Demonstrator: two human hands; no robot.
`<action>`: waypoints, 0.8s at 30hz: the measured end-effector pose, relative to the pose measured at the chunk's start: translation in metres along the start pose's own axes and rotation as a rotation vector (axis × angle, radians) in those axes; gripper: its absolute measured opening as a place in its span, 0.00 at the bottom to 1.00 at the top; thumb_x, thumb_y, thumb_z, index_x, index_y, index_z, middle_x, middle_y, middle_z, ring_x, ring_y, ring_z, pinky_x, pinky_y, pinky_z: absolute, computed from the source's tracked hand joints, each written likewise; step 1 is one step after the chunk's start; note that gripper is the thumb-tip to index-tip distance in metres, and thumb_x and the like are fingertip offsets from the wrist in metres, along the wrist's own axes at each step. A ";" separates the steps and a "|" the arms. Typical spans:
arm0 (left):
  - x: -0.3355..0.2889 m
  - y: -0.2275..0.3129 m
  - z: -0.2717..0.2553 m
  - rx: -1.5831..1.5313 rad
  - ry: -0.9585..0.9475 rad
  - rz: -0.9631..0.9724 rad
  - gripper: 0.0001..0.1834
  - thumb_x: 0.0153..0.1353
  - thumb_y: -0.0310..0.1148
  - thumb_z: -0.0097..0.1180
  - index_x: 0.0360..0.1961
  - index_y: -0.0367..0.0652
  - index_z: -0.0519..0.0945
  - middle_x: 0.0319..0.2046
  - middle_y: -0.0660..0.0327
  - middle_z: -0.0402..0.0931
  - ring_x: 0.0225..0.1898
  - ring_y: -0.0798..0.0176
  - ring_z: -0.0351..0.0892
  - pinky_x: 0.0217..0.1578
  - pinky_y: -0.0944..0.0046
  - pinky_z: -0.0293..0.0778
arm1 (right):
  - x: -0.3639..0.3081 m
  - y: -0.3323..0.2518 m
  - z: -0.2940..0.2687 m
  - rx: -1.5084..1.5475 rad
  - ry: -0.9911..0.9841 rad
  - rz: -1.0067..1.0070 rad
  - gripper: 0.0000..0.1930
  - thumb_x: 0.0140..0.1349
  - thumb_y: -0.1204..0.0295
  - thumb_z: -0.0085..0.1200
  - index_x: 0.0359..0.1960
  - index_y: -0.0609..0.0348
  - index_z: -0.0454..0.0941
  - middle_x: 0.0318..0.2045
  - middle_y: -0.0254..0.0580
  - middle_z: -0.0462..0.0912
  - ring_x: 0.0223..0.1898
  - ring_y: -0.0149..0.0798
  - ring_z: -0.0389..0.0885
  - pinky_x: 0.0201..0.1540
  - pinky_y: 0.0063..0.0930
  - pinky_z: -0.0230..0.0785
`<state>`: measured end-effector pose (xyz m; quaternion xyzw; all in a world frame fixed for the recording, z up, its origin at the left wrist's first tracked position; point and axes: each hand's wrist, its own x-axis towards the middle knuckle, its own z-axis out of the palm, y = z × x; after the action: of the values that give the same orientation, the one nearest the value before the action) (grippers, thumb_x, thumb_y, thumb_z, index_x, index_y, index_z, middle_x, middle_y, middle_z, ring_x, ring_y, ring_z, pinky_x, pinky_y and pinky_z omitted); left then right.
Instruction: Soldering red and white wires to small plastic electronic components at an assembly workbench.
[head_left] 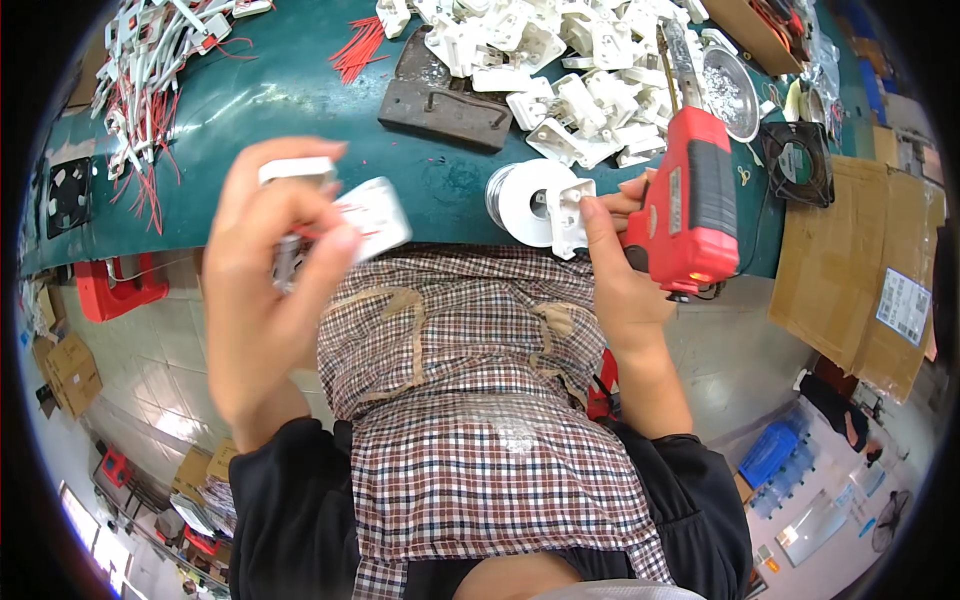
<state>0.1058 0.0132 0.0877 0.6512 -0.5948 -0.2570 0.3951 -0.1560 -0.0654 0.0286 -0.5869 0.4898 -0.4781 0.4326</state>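
My left hand [265, 275] is raised above my lap and holds a white plastic part with red wires [372, 215]; the hand is blurred. My right hand [625, 265] grips a red soldering gun [690, 205] whose metal tip points up toward the pile of parts. Its thumb rests against a white plastic housing [568, 212] that leans on a spool of solder wire [520, 200] at the green table's near edge.
A heap of white plastic housings [560, 70] covers the far table. A dark metal jig [445, 100] lies mid-table, with red wires [355, 50] and wired parts [150, 70] at left. A metal bowl [730, 90], small fans [800, 160] and cardboard [860, 260] sit at right.
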 end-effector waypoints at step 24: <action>0.027 -0.236 -0.181 0.818 0.809 -0.884 0.30 0.61 0.59 0.60 0.46 0.40 0.84 0.44 0.52 0.87 0.45 0.50 0.86 0.48 0.54 0.78 | -0.010 -0.012 -0.002 -0.655 -0.085 -0.470 0.30 0.57 0.81 0.70 0.59 0.67 0.67 0.45 0.43 0.77 0.34 0.32 0.78 0.38 0.25 0.72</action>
<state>0.3906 0.0203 -0.0018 0.9705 -0.1316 0.1114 0.1683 -0.1563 -0.0543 0.0393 -0.8089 0.4504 -0.3579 0.1213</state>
